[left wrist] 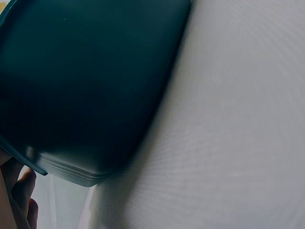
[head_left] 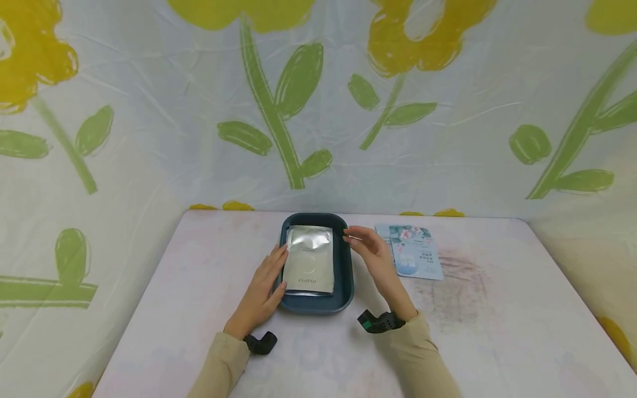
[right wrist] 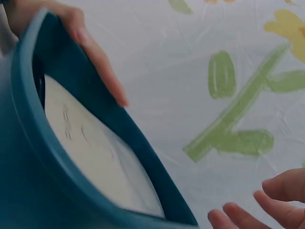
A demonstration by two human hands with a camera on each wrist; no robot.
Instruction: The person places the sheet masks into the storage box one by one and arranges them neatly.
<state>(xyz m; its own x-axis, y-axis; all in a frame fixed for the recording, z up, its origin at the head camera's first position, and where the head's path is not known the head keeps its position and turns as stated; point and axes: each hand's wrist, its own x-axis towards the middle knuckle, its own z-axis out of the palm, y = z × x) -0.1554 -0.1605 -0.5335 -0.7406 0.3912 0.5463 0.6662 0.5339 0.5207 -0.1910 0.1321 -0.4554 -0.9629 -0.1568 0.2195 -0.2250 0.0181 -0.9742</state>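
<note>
A dark teal tray (head_left: 318,305) stands on the table, with a silver packet (head_left: 308,260) lying flat inside it. My left hand (head_left: 266,282) rests with straight fingers along the tray's left rim; the right wrist view shows those fingers (right wrist: 95,57) over the rim (right wrist: 43,143), above the packet (right wrist: 95,157). My right hand (head_left: 370,251) hovers just beside the tray's right rim with relaxed fingers and holds nothing; its fingertips (right wrist: 267,200) show at the lower right. The left wrist view is filled by the tray's outer wall (left wrist: 86,86).
A light blue packet (head_left: 415,251) with a flower print lies flat on the table just right of my right hand. The pale table (head_left: 497,309) is enclosed on three sides by a sheet printed with flowers (head_left: 298,110).
</note>
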